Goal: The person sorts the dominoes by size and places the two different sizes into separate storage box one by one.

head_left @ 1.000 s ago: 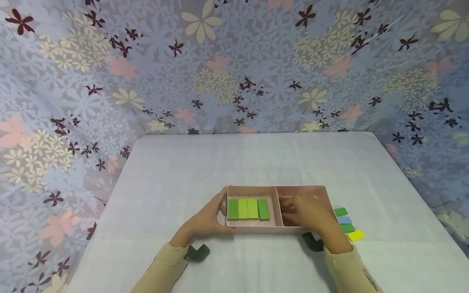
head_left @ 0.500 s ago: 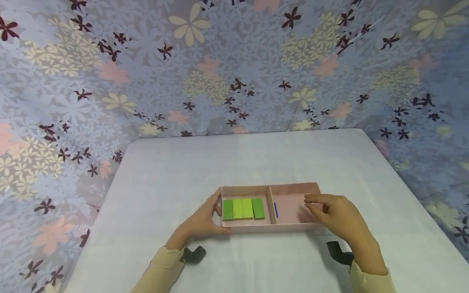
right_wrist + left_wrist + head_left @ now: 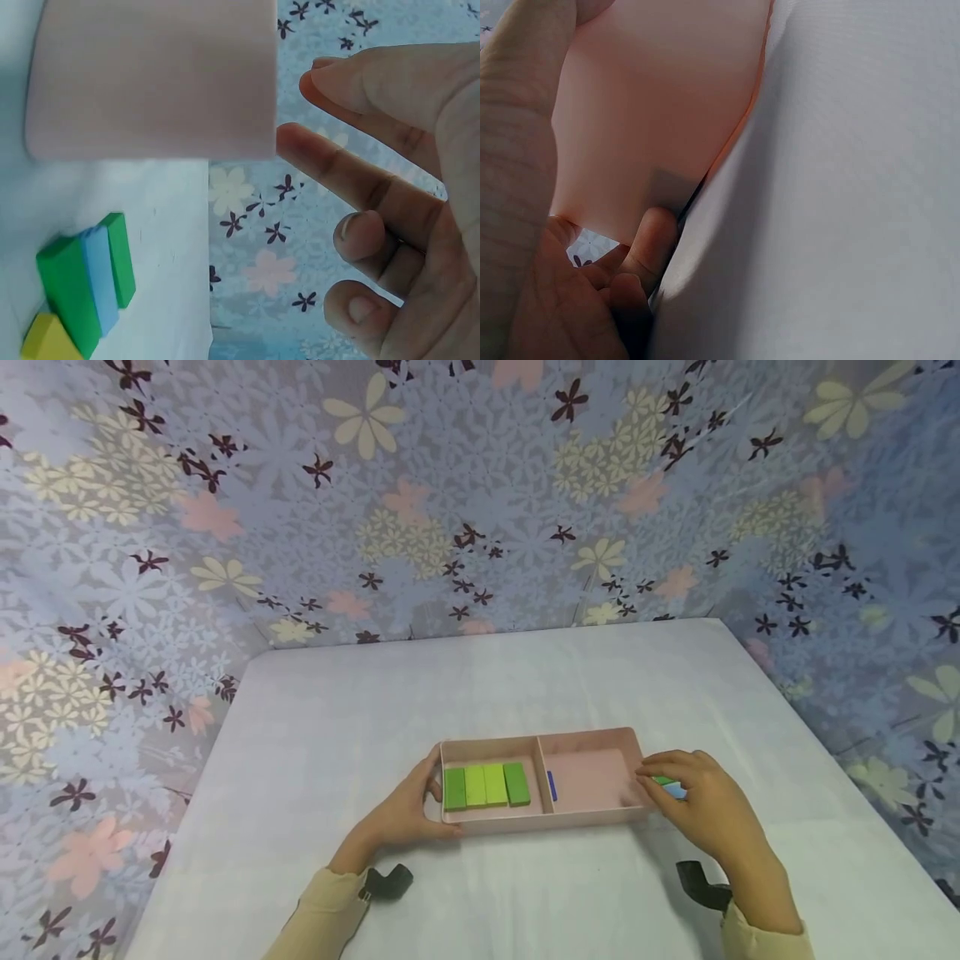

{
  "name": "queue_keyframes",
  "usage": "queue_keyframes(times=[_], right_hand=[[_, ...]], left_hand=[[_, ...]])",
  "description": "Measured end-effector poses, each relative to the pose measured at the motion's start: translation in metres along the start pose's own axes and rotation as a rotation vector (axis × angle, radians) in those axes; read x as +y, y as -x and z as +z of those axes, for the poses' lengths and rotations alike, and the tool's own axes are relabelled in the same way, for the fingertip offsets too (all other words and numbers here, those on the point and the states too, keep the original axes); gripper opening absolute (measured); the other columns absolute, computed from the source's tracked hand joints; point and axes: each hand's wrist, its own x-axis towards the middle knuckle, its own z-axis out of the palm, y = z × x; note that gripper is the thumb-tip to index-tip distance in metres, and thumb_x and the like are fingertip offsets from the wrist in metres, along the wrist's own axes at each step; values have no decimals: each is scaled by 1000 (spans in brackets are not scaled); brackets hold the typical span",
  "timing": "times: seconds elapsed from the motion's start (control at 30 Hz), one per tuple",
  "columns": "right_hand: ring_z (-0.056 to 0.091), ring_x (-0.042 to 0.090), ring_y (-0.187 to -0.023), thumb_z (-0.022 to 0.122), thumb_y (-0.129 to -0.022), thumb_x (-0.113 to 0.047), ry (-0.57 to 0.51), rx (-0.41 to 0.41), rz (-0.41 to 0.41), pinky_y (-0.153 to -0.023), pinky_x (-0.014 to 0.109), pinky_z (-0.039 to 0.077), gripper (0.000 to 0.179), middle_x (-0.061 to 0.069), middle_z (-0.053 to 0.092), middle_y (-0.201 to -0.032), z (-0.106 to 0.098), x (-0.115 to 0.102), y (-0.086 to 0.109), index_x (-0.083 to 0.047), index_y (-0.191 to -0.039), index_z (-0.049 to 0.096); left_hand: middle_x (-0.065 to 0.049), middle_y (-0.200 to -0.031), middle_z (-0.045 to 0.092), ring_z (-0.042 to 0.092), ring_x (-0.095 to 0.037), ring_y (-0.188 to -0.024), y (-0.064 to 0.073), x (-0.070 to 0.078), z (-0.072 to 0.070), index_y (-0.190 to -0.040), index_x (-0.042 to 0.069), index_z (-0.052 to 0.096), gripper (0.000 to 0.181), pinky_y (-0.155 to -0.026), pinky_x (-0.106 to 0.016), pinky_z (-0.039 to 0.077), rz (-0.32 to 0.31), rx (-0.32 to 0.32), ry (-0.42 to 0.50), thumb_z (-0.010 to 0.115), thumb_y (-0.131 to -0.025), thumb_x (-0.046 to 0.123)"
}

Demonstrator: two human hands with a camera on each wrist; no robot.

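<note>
A pink two-compartment box (image 3: 480, 825) lies on the white-covered table. My left hand (image 3: 401, 808) grips its left end, the thumb along the front wall and the other fingers round the end wall. In the left compartment, green and yellow-green flat blocks (image 3: 486, 786) stand side by side. A thin blue block (image 3: 552, 786) rests against the divider in the right compartment. My right hand (image 3: 701, 802) hovers at the right end of the box, holding nothing. In the right wrist view its thumb and index finger (image 3: 334, 161) are apart, the index fingertip close to the rim.
Outside the box's right end, green blocks (image 3: 69, 289), a light blue block (image 3: 100, 277) and a yellow block (image 3: 49, 341) lie on the table. A flower-patterned cloth (image 3: 450, 502) hangs behind the table's far edge (image 3: 495, 633).
My right hand has risen out of the right compartment and moved right, past the box's end. The blue block there is now uncovered. My left hand keeps its grip; the head view has shifted slightly.
</note>
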Motion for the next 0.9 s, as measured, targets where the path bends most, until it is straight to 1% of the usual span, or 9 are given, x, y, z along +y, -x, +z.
queue_keyframes(times=[0.03,0.13,0.23,0.27,0.47,0.57,0.67,0.77,0.9], right_hand=[[57,21,-95,76,-80,-18,-5,-5,13,-70,40,48,19,-3,68,-105,-1,1,2,-16,-100,75],[56,22,-97,75,-81,-17,-13,-15,50,-71,42,47,18,-4,66,-104,-1,4,9,-16,-99,75],[56,22,-95,75,-82,-17,-2,-20,81,-69,42,47,17,-3,65,-104,-4,8,14,-16,-99,75],[57,22,-93,74,-82,-17,3,-19,89,-68,42,47,17,-3,65,-104,-5,9,16,-16,-99,74],[58,22,-81,71,-86,-21,-10,-45,140,-61,38,45,16,0,66,-103,-9,14,26,-15,-100,73],[55,19,-71,70,-87,-24,-13,-65,189,-58,36,43,17,3,66,-104,-9,16,30,-15,-101,73],[49,15,-62,68,-88,-28,-16,-99,269,-55,34,40,22,7,65,-108,-10,17,33,-14,-105,71],[46,12,-59,67,-89,-33,7,-124,331,-54,33,39,28,10,64,-112,-10,20,36,-13,-108,70],[46,12,-56,67,-89,-34,37,-165,375,-52,33,39,33,15,63,-114,-11,25,40,-12,-113,69]], left_hand=[[5,-102,50,48,-12,-83,0,0,0,-154,29,-1,128,-68,-28,41,3,-2,-3,85,-61,52],[5,-102,50,49,-11,-83,0,-2,1,-154,28,-1,128,-67,-27,41,11,-4,-5,85,-62,52],[4,-104,49,49,-11,-84,-1,-2,1,-154,25,0,128,-68,-28,41,25,-6,-3,84,-62,52],[4,-104,49,49,-11,-84,-1,-2,1,-154,23,0,128,-68,-27,41,28,-6,-3,84,-62,52],[5,-102,50,48,-12,-82,-1,-1,0,-154,23,-2,129,-69,-27,41,13,-12,0,85,-62,52],[4,-101,51,48,-12,-82,-2,0,0,-154,24,-2,130,-68,-27,41,8,-14,1,85,-62,51],[3,-101,51,48,-12,-83,-2,2,0,-154,25,-3,129,-69,-27,40,10,-17,5,85,-62,49],[3,-101,51,48,-13,-84,-2,3,0,-154,25,-2,129,-69,-27,40,10,-14,11,85,-62,49],[3,-103,49,47,-13,-84,-1,2,2,-154,25,-2,129,-68,-26,40,-10,-17,24,85,-63,49]])
